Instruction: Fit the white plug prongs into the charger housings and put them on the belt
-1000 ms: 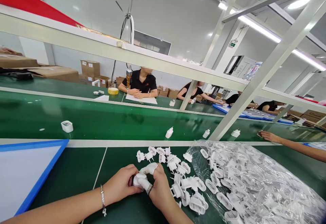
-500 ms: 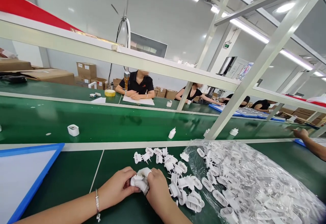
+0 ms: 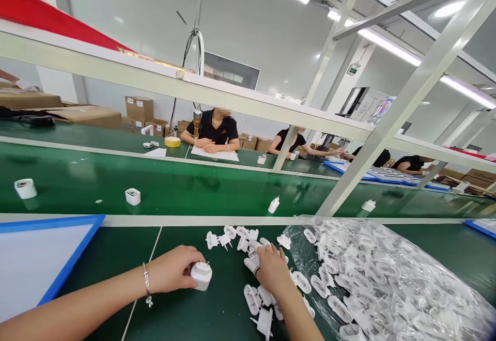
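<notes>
My left hand (image 3: 172,268) is closed around a white charger body (image 3: 201,275) with its prongs up, resting on the green table. My right hand (image 3: 271,268), with white finger cots, reaches into a loose pile of white plug pieces (image 3: 256,258) to the right; its fingers curl down onto the pile and what they grip is hidden. A clear plastic bag (image 3: 380,279) full of more white plug pieces lies just right of the pile.
A blue-framed white board (image 3: 34,258) lies at the left. Behind runs a green conveyor belt (image 3: 194,186) carrying white chargers (image 3: 133,196), (image 3: 25,188), (image 3: 273,205), (image 3: 368,205). A slanted white frame post (image 3: 372,144) stands ahead right. Other people sit across the belt.
My hands have parted: the left keeps the assembled charger and the right has moved right into the plug pile. The chargers on the belt drifted right. The neighbour's arm at right has gone.
</notes>
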